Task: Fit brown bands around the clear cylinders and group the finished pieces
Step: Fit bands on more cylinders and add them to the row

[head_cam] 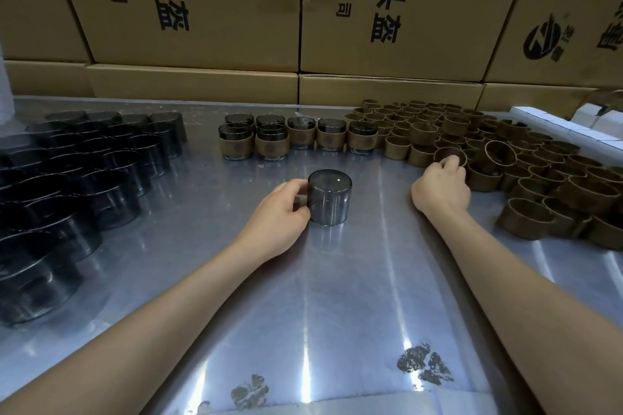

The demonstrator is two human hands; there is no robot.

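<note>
At twelve o'clock, cartons [188, 7] printed "头盔", "有限公司"; on steel table [337, 280], left hand [281, 212] gripping cylinder [329, 195], right hand [441, 185] pinching band [450, 155].

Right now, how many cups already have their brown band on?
7, grouped at the table's far middle: five in the front row, two behind on the left. More may be hidden.

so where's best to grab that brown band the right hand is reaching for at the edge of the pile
Probably by its rim, coming from the near, open-table side. The band lies tipped at the pile's front edge, its opening facing toward the person, so thumb inside and fingers outside can pinch the thin wall. The right hand already has fingertips on that near rim.
</note>
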